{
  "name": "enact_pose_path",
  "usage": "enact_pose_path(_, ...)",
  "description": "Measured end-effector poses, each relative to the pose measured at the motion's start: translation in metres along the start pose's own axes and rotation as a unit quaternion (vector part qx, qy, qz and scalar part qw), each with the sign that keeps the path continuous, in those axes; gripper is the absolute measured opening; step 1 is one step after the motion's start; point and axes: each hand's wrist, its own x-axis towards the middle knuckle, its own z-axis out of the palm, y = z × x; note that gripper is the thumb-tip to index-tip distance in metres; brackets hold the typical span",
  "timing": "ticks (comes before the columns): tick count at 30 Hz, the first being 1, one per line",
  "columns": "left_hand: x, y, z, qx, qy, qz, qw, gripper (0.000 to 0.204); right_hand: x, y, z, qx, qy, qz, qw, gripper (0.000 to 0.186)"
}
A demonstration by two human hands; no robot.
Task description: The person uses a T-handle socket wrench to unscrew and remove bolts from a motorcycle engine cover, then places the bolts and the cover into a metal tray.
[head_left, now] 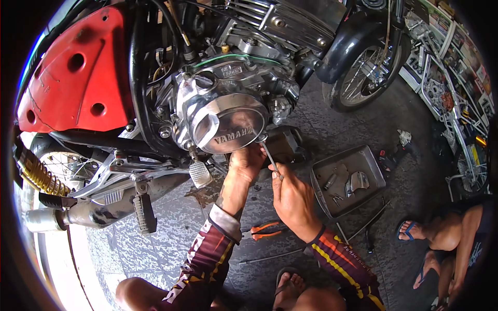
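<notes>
My right hand (295,199) is closed around a hand tool with a slim metal shaft (271,156); its handle is hidden in my grip, so the exact kind is unclear. The shaft rises toward a bolt at the lower right rim of a motorcycle's polished round engine cover (231,127). Just below that rim is my left hand (246,161), palm up, its fingers curled close to the tool's tip. Whatever those fingers hold is hidden. A ribbed metal foot pedal (200,174) sticks out left of my left wrist.
Orange-handled pliers (267,230) lie on the floor between my forearms. A grey tray (348,181) of metal parts sits to the right, and a dark container (282,145) stands beneath the engine. At far right another person's sandalled foot (410,230) shows near a bare motorcycle frame (446,98).
</notes>
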Motion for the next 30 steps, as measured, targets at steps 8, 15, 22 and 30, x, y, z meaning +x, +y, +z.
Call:
enact_pose_path(8, -0.006, 0.002, 0.007, 0.025, 0.036, 0.010, 0.999, 0.020, -0.004, -0.007, 0.013, 0.066, 0.000, 0.050, 0.997, 0.023)
enact_pose_path(15, -0.001, -0.003, -0.001, -0.001, 0.029, -0.012, 1.000, 0.019, -0.004, 0.006, 0.007, -0.017, 0.010, -0.030, 0.999, 0.026)
enact_pose_path(22, -0.004, -0.006, 0.005, 0.023, 0.045, -0.001, 0.999, 0.020, -0.007, 0.010, 0.014, 0.007, 0.031, -0.033, 0.999, 0.026)
enact_pose_path(30, -0.002, -0.006, 0.004, 0.042, 0.058, 0.011, 0.997, 0.022, -0.005, 0.001, 0.010, 0.001, 0.004, 0.012, 1.000, 0.024)
